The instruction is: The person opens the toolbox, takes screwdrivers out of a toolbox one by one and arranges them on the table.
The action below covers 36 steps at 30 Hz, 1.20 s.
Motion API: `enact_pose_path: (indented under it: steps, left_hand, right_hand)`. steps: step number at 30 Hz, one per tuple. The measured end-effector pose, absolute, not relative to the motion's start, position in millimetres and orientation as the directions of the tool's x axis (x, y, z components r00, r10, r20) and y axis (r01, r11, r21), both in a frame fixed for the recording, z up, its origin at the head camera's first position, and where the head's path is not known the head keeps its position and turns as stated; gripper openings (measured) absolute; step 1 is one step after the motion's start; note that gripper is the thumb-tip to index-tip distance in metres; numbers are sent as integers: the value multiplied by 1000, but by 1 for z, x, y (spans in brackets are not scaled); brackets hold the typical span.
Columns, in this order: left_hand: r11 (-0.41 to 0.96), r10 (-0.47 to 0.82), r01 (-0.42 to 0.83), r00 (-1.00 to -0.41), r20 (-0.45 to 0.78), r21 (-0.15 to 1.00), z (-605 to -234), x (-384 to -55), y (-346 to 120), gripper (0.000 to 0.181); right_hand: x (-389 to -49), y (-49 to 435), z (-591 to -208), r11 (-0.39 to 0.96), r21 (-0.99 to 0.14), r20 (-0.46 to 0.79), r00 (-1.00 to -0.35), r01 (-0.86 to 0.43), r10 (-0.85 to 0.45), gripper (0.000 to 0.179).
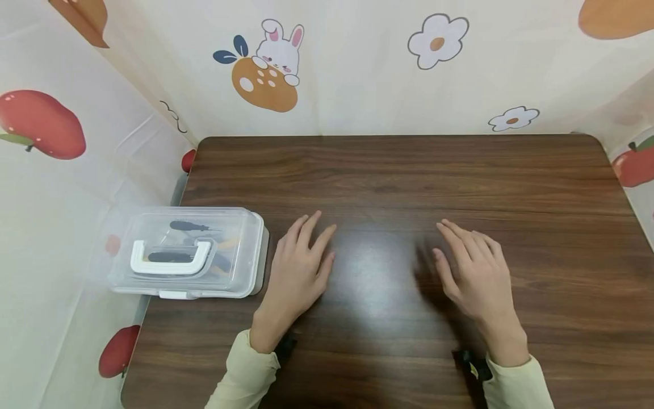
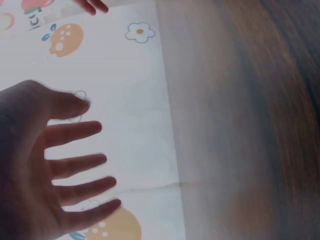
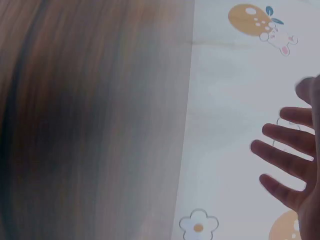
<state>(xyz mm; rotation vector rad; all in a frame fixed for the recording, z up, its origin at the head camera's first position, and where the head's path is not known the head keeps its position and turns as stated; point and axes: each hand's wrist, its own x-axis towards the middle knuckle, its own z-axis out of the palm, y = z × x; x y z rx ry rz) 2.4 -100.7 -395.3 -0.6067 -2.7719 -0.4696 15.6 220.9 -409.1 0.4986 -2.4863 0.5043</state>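
In the head view my left hand [image 1: 300,267] is held over the brown wooden table, fingers spread and holding nothing. Just left of it stands a clear plastic toolbox [image 1: 245,250] with its lid down and a white handle [image 1: 168,268] on top. Through the lid shows a dark-handled screwdriver [image 1: 188,226]; other contents are blurred. My right hand [image 1: 477,270] is above the table's right half, fingers extended, also holding nothing. The left wrist view shows the left hand [image 2: 45,150] with fingers apart. In the right wrist view, part of the right hand [image 3: 295,150] appears with fingers spread.
The dark wood-grain table [image 1: 388,176] has rounded corners. A pale curtain [image 1: 357,68] printed with fruit, flowers and a rabbit hangs behind it and along both sides. The toolbox reaches over the table's left edge. Dark straps [image 1: 472,366] sit at the wrists below light yellow sleeves [image 1: 518,386].
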Motion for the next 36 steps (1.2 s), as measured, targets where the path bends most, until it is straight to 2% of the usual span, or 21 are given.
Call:
enact_pose_path:
  steps: [4, 7, 11, 22, 29, 36]
  left_hand:
    - [827, 303, 459, -850, 431, 324, -391, 5, -101, 26]
    - [814, 279, 464, -841, 463, 350, -388, 7, -101, 24]
    - [806, 264, 467, -834, 485, 363, -384, 9, -103, 22]
    - [797, 202, 469, -800, 564, 380, -361, 15, -124, 26]
    - [816, 138, 433, -788, 599, 382, -353, 14, -144, 26]
    - [849, 81, 376, -786, 614, 370, -347, 12, -167, 26]
  right_hand:
    - [15, 206, -407, 824, -284, 702, -692, -490, -169, 37]
    - [14, 194, -406, 795, -299, 761, -634, -528, -136, 33]
    - [12, 180, -402, 765, -303, 790, -599, -568, -131, 32]
    - [4, 138, -392, 691, -321, 796, -580, -647, -173, 29]
    - [-6, 110, -382, 652, -304, 786, -570, -695, -241, 26]
    - [-18, 86, -379, 623, -307, 750, -585, -720, -307, 27]
